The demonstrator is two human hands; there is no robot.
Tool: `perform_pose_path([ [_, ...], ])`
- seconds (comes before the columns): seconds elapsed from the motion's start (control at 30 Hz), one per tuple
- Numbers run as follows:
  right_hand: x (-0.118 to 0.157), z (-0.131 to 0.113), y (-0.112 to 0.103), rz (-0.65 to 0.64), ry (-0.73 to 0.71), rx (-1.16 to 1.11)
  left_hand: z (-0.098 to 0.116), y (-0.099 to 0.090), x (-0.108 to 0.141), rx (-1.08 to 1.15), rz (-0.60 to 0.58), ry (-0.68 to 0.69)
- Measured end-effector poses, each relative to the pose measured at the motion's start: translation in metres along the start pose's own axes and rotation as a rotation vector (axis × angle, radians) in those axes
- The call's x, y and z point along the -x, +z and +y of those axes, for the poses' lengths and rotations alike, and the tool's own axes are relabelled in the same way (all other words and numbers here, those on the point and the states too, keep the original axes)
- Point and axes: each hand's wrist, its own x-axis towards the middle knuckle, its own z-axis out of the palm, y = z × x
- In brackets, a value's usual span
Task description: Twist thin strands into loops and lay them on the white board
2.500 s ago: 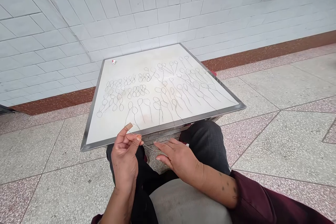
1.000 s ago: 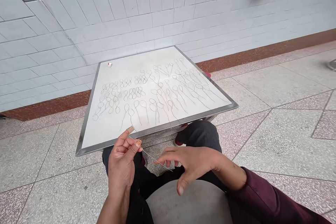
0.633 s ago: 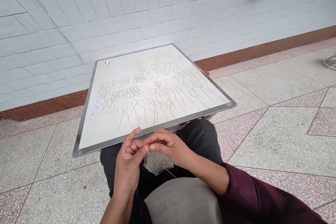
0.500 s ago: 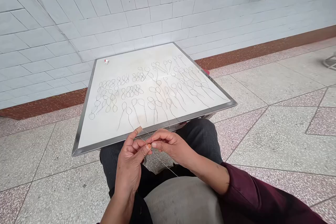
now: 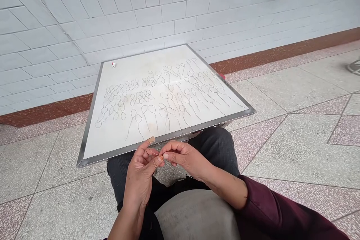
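Just off the table's front edge, above my lap, my left hand (image 5: 143,167) and my right hand (image 5: 182,155) meet fingertip to fingertip. Both pinch a thin wire (image 5: 176,169), whose tail runs down to the right below my right hand. Part of the wire arches above the fingers; the spot where it is gripped is hidden. A tan bandage (image 5: 151,140) wraps a fingertip of my left hand. Several wire pieces with a round loop and long tails (image 5: 137,119) lie on the white table (image 5: 105,146) nearby.
At the table's left and middle lie several figure-eight wire pieces (image 5: 139,98). A small white and red object (image 5: 114,65) sits at the far left corner. Behind stands a tiled wall (image 5: 126,26); grey fabric (image 5: 197,213) covers my lap.
The tail of the wire has swung up and to the right, now passing under my right wrist. Both hands keep their pinch, almost in the same place.
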Motion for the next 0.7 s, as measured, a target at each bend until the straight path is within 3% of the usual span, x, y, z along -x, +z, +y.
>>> perform_pose_path([
  [0.23, -0.0010, -0.0023, -0.0013, -0.006, 0.078, 0.006, 0.0009, -0.0018, -0.0002, -0.085, -0.084, 0.024],
  [0.5, -0.0007, -0.0020, -0.0079, -0.076, 0.075, 0.052, -0.0020, 0.0001, -0.0001, -0.087, -0.068, 0.066],
  [0.7, 0.0016, -0.0076, -0.0058, -0.041, 0.080, 0.094, -0.0033, 0.0009, -0.0010, -0.097, -0.066, 0.065],
])
